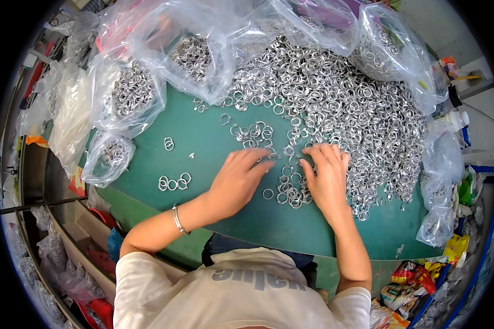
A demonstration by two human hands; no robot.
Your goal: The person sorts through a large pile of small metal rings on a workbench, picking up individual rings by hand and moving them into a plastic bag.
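Your green desk (148,159) fills the centre; a heap of metal rings (346,104) covers its upper right. Your left hand (236,181) and right hand (327,178), apart at centre, curl beside loose rings (288,151); whether either grips one cannot be told. Four linked-looking rings (177,183) lie centre left.

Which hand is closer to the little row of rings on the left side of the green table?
Left. The left hand is to the right of the row of rings; the right hand is farther right, beside the big ring pile.
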